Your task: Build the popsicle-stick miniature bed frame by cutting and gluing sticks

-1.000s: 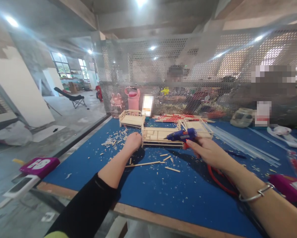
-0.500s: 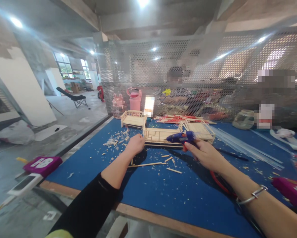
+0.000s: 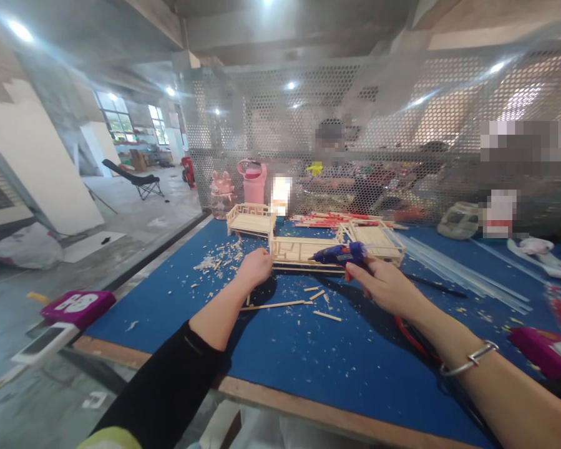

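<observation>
My right hand [image 3: 387,284] is wrapped round a blue hot glue gun [image 3: 341,254]. Its nozzle points left, over the front rail of a miniature wooden bed [image 3: 292,248] built from thin sticks. At that bed's left end, my left hand [image 3: 256,268] has its fingers closed on the frame; the fingertips are partly hidden. Behind it to the left stands a second miniature wooden bed [image 3: 252,221]. Another slatted stick piece [image 3: 376,242] sits at the right, behind the glue gun.
Stick offcuts [image 3: 327,316] and glue crumbs litter the blue tabletop [image 3: 280,368]. Red-tipped sticks [image 3: 331,221] lie along the back, clear glue sticks [image 3: 467,274] to the right. A pink bottle [image 3: 254,187] stands before the perforated metal screen [image 3: 261,112]; people are beyond it.
The view has shifted slightly. Both hands keep nearly the same places, and the glue gun's nozzle stays over the bed's front rail.
</observation>
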### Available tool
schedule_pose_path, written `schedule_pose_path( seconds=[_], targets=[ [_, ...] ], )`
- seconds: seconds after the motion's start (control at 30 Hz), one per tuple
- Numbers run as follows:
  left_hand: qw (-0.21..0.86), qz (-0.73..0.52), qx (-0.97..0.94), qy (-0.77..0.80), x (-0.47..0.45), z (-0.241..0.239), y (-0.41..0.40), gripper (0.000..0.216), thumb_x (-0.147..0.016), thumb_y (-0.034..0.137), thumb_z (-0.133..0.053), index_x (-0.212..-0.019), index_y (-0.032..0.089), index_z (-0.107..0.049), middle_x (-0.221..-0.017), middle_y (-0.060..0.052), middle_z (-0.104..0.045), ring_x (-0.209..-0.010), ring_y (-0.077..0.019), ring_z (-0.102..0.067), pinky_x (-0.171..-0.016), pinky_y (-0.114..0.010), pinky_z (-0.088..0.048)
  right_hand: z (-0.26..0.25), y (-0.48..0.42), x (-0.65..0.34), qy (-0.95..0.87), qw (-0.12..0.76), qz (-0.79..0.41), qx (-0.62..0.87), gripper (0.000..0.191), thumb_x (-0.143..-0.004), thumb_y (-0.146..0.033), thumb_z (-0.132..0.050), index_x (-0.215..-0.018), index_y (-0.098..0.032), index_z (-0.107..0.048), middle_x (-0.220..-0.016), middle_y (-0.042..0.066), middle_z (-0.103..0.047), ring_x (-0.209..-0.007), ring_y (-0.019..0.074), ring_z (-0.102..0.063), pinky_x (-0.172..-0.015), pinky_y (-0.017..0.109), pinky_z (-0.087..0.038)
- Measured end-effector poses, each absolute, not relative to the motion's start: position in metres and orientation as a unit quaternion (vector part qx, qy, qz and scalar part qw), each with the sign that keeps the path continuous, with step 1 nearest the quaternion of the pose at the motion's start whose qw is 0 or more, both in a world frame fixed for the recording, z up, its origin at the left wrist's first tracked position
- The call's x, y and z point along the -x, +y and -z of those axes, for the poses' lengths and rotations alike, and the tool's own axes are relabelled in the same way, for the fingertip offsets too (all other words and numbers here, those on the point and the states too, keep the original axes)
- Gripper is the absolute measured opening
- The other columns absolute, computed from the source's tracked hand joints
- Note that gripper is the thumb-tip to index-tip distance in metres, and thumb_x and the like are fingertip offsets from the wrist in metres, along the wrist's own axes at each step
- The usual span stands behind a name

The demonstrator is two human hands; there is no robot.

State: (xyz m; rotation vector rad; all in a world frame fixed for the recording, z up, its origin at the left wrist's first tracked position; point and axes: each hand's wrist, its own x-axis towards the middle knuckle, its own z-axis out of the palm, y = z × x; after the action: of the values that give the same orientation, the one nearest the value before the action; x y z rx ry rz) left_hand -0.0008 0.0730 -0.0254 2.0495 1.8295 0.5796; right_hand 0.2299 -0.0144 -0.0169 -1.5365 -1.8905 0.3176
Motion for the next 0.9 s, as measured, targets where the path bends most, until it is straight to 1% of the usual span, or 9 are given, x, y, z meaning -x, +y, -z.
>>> schedule_pose_path(
  seconds=[0.27, 0.53, 0.9],
  targets=[
    [0.164, -0.204, -0.719, 0.644, 0.0018, 0.0269, 0.0750, 0.028, -0.078, 0.019, -0.035, -0.085, 0.014, -0.061, -0.094, -0.012, -0.067, -0.088, -0.0214, -0.060, -0.070, -0.026, -0.041, 0.0171, -0.0144, -0.2275, -0.724, 0.333, -0.119, 0.592, 0.039, -0.078, -0.052, -0.032, -0.063, -0.022, -0.052, -0.047, 0.001, -0.047, -0.061, 0.0209, -0.055, -0.055, 0.030, -0.040],
    [0.160, -0.202, -0.723, 0.641, 0.0012, 0.0279, 0.0760, 0.029, -0.080, 0.022, -0.035, -0.085, 0.014, -0.062, -0.095, -0.013, -0.067, -0.088, -0.0211, -0.060, -0.072, -0.026, -0.041, 0.0155, -0.0155, -0.2269, -0.722, 0.347, -0.118, 0.587, 0.032, -0.077, -0.050, -0.037, -0.060, -0.024, -0.047, -0.046, 0.001, -0.047, -0.061, 0.0221, -0.056, -0.055, 0.030, -0.040],
    [0.166, -0.205, -0.720, 0.642, 0.0010, 0.0287, 0.0772, 0.029, -0.080, 0.022, -0.036, -0.086, 0.014, -0.063, -0.094, -0.013, -0.067, -0.088, -0.0214, -0.060, -0.072, -0.026, -0.041, 0.0157, -0.0158, -0.2270, -0.715, 0.357, -0.126, 0.588, 0.030, -0.077, -0.050, -0.041, -0.064, -0.024, -0.050, -0.042, 0.000, -0.046, -0.053, 0.0203, -0.052, -0.050, 0.029, -0.037]
  ],
)
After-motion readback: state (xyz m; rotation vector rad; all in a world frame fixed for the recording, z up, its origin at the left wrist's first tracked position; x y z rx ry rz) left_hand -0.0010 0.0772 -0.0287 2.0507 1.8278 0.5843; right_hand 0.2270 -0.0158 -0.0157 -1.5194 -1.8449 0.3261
